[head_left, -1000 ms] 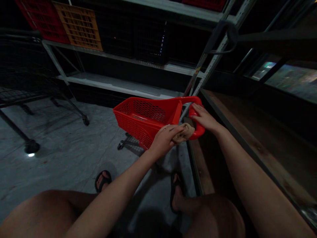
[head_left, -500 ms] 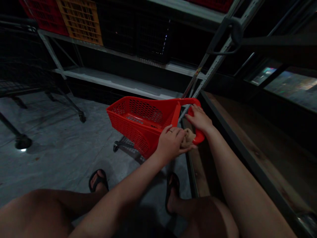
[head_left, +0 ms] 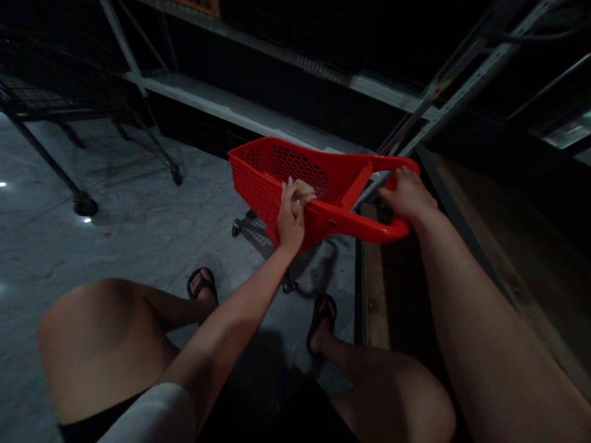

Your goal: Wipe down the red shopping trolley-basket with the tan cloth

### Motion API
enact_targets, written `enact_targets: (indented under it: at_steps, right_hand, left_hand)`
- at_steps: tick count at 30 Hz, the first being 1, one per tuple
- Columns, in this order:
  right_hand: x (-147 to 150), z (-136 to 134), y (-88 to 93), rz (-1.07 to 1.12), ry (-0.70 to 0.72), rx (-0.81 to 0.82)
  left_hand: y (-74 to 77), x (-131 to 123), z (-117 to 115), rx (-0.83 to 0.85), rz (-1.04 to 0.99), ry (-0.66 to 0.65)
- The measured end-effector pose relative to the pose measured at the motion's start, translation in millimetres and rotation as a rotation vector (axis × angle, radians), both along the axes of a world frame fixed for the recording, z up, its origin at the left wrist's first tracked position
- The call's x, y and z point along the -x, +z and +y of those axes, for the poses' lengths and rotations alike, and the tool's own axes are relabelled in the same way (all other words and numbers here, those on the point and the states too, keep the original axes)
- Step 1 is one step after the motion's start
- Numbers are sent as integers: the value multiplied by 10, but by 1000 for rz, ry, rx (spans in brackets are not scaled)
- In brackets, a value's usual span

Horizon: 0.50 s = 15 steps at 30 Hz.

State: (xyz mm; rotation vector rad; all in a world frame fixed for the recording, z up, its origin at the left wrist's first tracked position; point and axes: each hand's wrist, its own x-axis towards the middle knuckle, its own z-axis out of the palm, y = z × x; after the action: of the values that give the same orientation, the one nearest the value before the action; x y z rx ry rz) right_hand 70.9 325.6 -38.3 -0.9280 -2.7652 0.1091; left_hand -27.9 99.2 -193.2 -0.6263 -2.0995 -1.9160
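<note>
A red plastic shopping basket cart [head_left: 253, 183] with perforated sides stands on wheels in front of my legs. My left hand [head_left: 290, 218] is closed on a crumpled beige cloth [head_left: 303, 192] and presses it against the near top rim of the basket. The cloth is partly hidden by my fingers. At the right end, my right hand [head_left: 409, 192] wraps around the cart's red looped handle [head_left: 376, 231]. The inside of the basket shows only in part; its floor is hidden behind the near wall.
A metal shelf rack [head_left: 198, 101] runs behind the cart. On the left stands a dark wire trolley [head_left: 41, 114] with caster wheels. A wooden-edged ledge [head_left: 376, 295] borders the right side, close to the handle. My sandalled feet rest on the grey floor [head_left: 152, 240].
My left hand has slid the cloth leftward from the handle's near side to the basket rim. My right hand stays on the handle. The view has tilted down and shifted left.
</note>
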Motion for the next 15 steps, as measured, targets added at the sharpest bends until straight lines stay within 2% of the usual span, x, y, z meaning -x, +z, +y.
enact_targets:
  at_steps: [4, 7, 9, 11, 15]
  right_hand:
    - [33, -148, 74, -77, -58, -17]
    - [0, -51, 54, -94, -59, -28]
    - [-28, 87, 19, -67, -42, -27]
    - [-48, 217, -17, -32, -4, -13]
    - [-49, 299, -66, -46, 11, -47]
  left_hand:
    - [60, -512, 253, -50, -53, 42]
    - [-55, -759, 299, 21, -41, -47]
    - [-238, -785, 263, 112, -11, -163]
    - [-505, -742, 168, 189, 16, -262]
    - [-1078, -693, -109, 229, -83, -275]
